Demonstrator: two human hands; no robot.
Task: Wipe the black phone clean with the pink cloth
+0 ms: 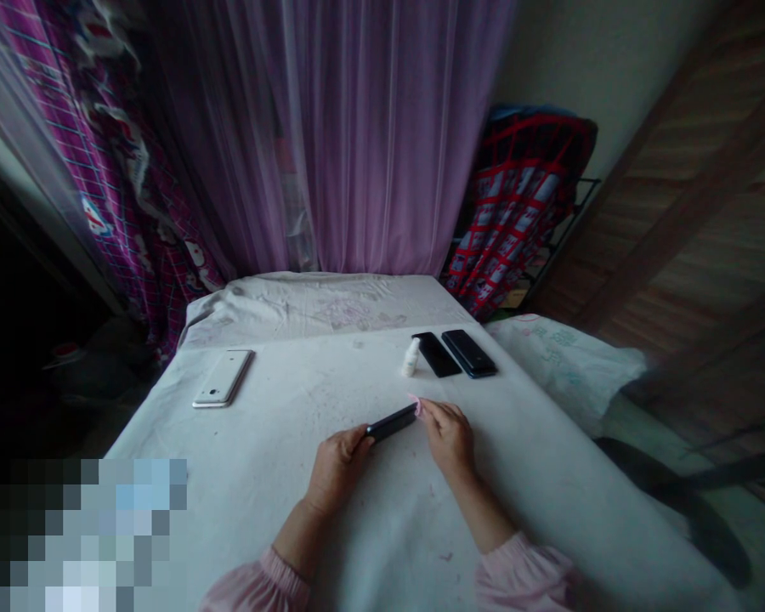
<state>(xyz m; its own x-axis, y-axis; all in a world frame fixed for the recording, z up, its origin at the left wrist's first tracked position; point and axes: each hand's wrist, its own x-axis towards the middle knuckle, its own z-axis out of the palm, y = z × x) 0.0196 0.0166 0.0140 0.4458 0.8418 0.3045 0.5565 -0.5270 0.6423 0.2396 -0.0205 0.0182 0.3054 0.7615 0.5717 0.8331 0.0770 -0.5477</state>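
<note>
A dark smartphone (392, 422) is held edge-up above the white-covered table, its left end gripped in my left hand (339, 459). At its other end, my right hand (447, 432) pinches a small pink cloth (418, 408) against the phone's edge. Most of the cloth is hidden by the fingers. Just beyond my right hand stands a small white bottle (411, 358), upright. Beside it a black phone (439, 354) lies flat, and to its right rests another dark phone (469, 354), which looks thicker.
On the table's left side lies a white phone (224, 379). The white tablecloth (280, 408) is wrinkled at the far end, near purple curtains (382, 136). A white plastic bag (567, 361) sits off the right edge, with a red-patterned cloth (516, 204) behind it.
</note>
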